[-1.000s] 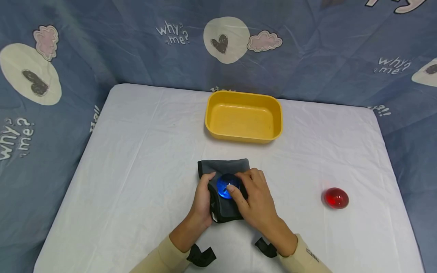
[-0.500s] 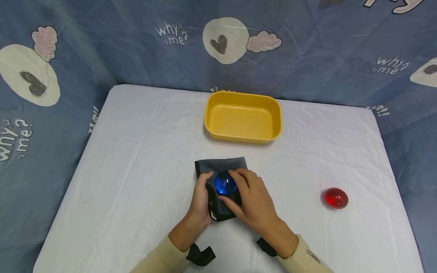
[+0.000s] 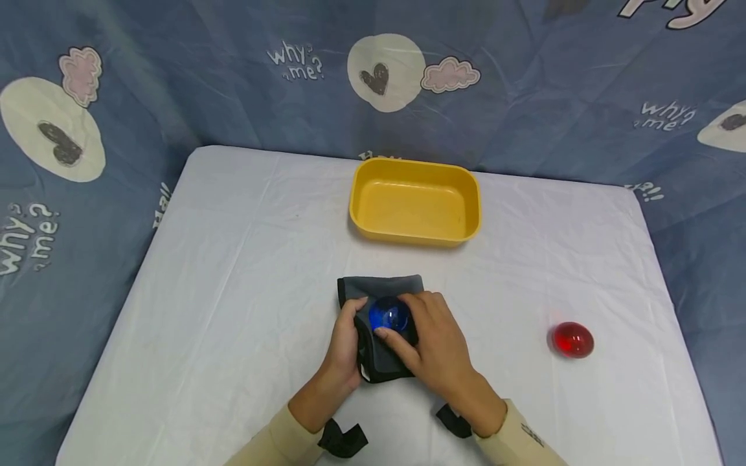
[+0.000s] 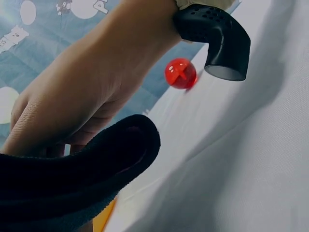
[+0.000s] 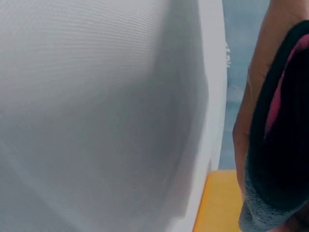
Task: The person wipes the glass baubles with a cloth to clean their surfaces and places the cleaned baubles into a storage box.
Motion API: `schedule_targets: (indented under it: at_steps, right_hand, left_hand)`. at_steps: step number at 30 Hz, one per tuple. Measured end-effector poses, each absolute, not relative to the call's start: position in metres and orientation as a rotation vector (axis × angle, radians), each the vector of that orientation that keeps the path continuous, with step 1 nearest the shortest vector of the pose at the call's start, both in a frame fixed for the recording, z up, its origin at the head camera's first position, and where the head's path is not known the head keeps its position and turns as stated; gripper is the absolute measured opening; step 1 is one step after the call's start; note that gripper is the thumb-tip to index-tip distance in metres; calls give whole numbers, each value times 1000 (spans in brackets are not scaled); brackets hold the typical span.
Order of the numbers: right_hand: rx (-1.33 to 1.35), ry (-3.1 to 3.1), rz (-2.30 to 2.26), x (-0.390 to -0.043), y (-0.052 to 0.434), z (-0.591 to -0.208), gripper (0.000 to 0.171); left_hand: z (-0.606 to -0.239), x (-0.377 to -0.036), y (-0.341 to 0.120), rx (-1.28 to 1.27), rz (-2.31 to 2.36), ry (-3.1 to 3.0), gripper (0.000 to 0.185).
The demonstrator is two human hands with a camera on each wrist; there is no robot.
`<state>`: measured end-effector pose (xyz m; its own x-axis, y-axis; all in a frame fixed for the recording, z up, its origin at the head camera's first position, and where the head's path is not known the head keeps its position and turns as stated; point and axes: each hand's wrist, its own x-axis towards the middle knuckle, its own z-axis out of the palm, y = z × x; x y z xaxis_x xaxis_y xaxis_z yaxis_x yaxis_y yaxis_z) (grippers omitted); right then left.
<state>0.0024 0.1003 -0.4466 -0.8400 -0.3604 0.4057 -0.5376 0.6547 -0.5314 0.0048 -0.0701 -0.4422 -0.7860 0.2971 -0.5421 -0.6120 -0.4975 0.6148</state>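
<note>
Over the near middle of the counter (image 3: 233,272), the left hand (image 3: 344,343) curls round the left edge of a gray cloth (image 3: 381,285), thumb up by the ball, holding the fabric in place. On that cloth sits a blue ball (image 3: 389,315), glossy and see-through. The right hand (image 3: 434,349) lies over the cloth's right side, its fingers (image 3: 387,335) bent and pressing against the ball's near and right sides; it grips the ball against the fabric. From the wrist views the cloth shows a dark outer rim, and little else can be made out.

Behind the hands, toward the back of the counter, stands a yellow tub (image 3: 361,213) with nothing in it. Well off to the right lies a red ball (image 3: 573,340), apart from everything.

As I judge it, the work with the cloth on the blue ball is mid-way: the ball is not yet in the tub, and the red one looks untouched.
</note>
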Motion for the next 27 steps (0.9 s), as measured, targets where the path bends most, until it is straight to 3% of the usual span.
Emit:
schedule_targets:
  at_steps: [11, 18, 27]
  right_hand:
    - [705, -2648, 794, 3, 103, -441, 81]
    - [855, -2583, 733, 7, 103, -439, 69]
    - [780, -2584, 860, 6, 99, -442, 63]
  left_hand:
    - [-441, 6, -68, -505, 2258, 1149, 63]
    - [-440, 4, -70, -534, 2268, 1175, 59]
    - [-440, 5, -71, -523, 2265, 1183, 62]
